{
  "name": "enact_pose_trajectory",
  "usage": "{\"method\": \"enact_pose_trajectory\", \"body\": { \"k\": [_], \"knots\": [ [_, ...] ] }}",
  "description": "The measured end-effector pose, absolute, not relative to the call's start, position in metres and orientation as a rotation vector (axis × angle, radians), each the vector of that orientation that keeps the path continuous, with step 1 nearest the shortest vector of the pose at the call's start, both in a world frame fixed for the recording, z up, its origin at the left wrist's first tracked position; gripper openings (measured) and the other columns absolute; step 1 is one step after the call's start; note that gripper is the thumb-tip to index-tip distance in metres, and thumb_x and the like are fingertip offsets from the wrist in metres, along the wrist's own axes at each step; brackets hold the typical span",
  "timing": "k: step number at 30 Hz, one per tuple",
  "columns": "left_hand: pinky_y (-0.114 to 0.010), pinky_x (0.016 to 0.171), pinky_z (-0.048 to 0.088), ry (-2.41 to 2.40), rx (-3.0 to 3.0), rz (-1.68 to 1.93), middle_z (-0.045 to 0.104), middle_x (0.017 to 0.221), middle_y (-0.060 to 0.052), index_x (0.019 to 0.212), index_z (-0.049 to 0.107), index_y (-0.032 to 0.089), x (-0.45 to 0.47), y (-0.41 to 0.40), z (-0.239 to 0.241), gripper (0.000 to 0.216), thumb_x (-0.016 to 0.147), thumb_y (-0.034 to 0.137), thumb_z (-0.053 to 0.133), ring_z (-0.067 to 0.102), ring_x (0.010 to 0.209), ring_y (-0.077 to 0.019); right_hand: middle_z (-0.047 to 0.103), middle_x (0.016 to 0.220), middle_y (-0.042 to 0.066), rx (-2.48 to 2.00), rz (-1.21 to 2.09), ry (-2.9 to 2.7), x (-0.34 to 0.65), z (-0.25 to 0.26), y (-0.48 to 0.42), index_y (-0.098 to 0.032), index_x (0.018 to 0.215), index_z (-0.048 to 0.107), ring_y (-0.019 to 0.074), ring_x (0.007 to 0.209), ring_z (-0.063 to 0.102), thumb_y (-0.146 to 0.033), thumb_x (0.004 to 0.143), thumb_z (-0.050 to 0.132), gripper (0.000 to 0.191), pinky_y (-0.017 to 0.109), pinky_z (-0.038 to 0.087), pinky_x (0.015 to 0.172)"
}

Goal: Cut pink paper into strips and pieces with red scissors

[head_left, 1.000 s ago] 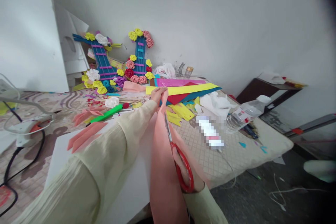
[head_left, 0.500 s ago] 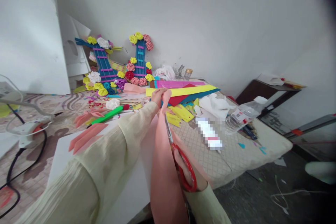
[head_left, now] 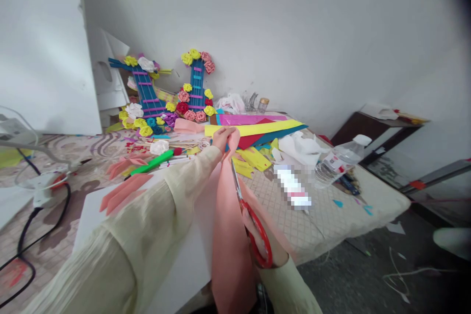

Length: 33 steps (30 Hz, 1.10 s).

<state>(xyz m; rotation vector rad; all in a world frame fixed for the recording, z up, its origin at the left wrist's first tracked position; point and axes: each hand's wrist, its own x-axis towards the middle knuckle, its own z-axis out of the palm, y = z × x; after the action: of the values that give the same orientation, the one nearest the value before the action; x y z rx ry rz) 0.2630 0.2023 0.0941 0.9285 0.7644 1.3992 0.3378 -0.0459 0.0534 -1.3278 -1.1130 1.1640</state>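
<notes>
My left hand [head_left: 223, 138] pinches the far end of a long salmon-pink paper sheet [head_left: 227, 235] and holds it stretched away from me. My right hand [head_left: 265, 245] grips red-handled scissors [head_left: 253, 223], fingers through the loops. The blades point along the sheet's right side, partway up its length. A narrow pink strip hangs to the right of the blades. Both arms wear cream sleeves.
A white board [head_left: 180, 255] lies under my arms with cut pink strips [head_left: 121, 194] at its left. Beyond are coloured paper sheets [head_left: 257, 125], blue frames with paper flowers [head_left: 147, 103], a green marker [head_left: 152, 162], a water bottle [head_left: 338, 159], white tissue [head_left: 300, 147] and cables [head_left: 29, 216].
The view has shifted slightly right. The scissors and both hands stay on the pink sheet in nearly the same place.
</notes>
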Motion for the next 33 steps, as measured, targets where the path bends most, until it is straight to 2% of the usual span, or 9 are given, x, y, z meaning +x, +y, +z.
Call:
{"method": "enact_pose_trajectory", "body": {
  "k": [5,8,11,16,18,20,24,28,33],
  "knots": [
    [-0.03,0.064,0.051,0.77,0.931,1.393,0.06,0.091,-0.004,0.096,0.057,0.012,0.264,0.204,0.09,0.019,0.084,0.027,0.053,0.058,0.075,-0.0134,0.055,0.125,0.007,-1.326,1.186,-1.095,0.34,0.049,-0.05,-0.02,0.112,0.059,0.0204,0.117,0.048,-0.038,0.088,0.047,0.032,0.044,0.034,0.1],
    [-0.03,0.063,0.051,0.779,0.929,1.387,0.06,0.091,-0.004,0.096,0.057,0.012,0.263,0.207,0.087,0.02,0.084,0.027,0.053,0.058,0.074,-0.0131,0.054,0.128,0.002,-1.323,1.175,-1.044,0.339,0.05,-0.05,-0.026,0.119,0.057,0.0198,0.121,0.045,-0.043,0.085,0.045,0.039,0.036,0.033,0.103],
    [-0.03,0.063,0.051,0.786,0.919,1.391,0.06,0.09,-0.004,0.096,0.057,0.012,0.261,0.21,0.086,0.02,0.084,0.028,0.053,0.058,0.073,-0.013,0.054,0.128,0.0,-1.293,1.161,-1.031,0.338,0.055,-0.049,-0.025,0.125,0.052,0.0198,0.125,0.041,-0.044,0.082,0.049,0.047,0.032,0.028,0.107],
    [-0.03,0.064,0.051,0.803,0.909,1.395,0.06,0.091,-0.004,0.096,0.057,0.012,0.257,0.215,0.088,0.02,0.084,0.028,0.053,0.059,0.075,-0.0134,0.056,0.126,-0.001,-1.241,1.179,-1.069,0.336,0.07,-0.052,-0.026,0.125,0.052,0.0177,0.123,0.042,-0.039,0.083,0.048,0.044,0.028,0.018,0.111],
    [-0.031,0.065,0.051,0.812,0.912,1.395,0.06,0.092,-0.004,0.097,0.057,0.012,0.255,0.215,0.089,0.02,0.084,0.028,0.053,0.059,0.076,-0.0137,0.055,0.127,-0.001,-1.308,1.143,-1.066,0.334,0.075,-0.054,-0.025,0.123,0.054,0.0181,0.126,0.038,-0.04,0.081,0.052,0.045,0.028,0.01,0.112],
    [-0.031,0.066,0.051,0.818,0.917,1.396,0.06,0.094,-0.005,0.098,0.056,0.013,0.254,0.216,0.088,0.02,0.084,0.027,0.053,0.059,0.077,-0.0142,0.053,0.129,0.0,-1.365,1.129,-1.029,0.332,0.077,-0.054,-0.024,0.123,0.054,0.0197,0.129,0.033,-0.043,0.077,0.056,0.049,0.032,0.007,0.113],
    [-0.031,0.066,0.051,0.823,0.915,1.411,0.06,0.093,-0.005,0.097,0.056,0.013,0.252,0.218,0.086,0.02,0.084,0.027,0.053,0.059,0.077,-0.0139,0.052,0.13,0.0,-1.331,1.168,-0.964,0.33,0.068,-0.054,-0.023,0.127,0.05,0.0217,0.13,0.031,-0.045,0.076,0.056,0.055,0.038,0.019,0.11],
    [-0.029,0.062,0.05,0.833,0.913,1.439,0.06,0.087,-0.003,0.093,0.057,0.012,0.251,0.217,0.085,0.019,0.084,0.028,0.053,0.058,0.071,-0.0124,0.051,0.13,0.001,-1.24,1.2,-0.936,0.33,0.054,-0.053,-0.023,0.128,0.049,0.0217,0.127,0.037,-0.046,0.08,0.05,0.052,0.036,0.029,0.106],
    [-0.028,0.061,0.05,0.844,0.921,1.464,0.061,0.085,-0.003,0.09,0.058,0.012,0.251,0.215,0.087,0.018,0.084,0.028,0.053,0.058,0.069,-0.0118,0.052,0.129,0.001,-1.192,1.156,-0.958,0.331,0.05,-0.054,-0.024,0.128,0.049,0.0207,0.126,0.039,-0.045,0.083,0.045,0.05,0.034,0.029,0.107]
  ]
}}
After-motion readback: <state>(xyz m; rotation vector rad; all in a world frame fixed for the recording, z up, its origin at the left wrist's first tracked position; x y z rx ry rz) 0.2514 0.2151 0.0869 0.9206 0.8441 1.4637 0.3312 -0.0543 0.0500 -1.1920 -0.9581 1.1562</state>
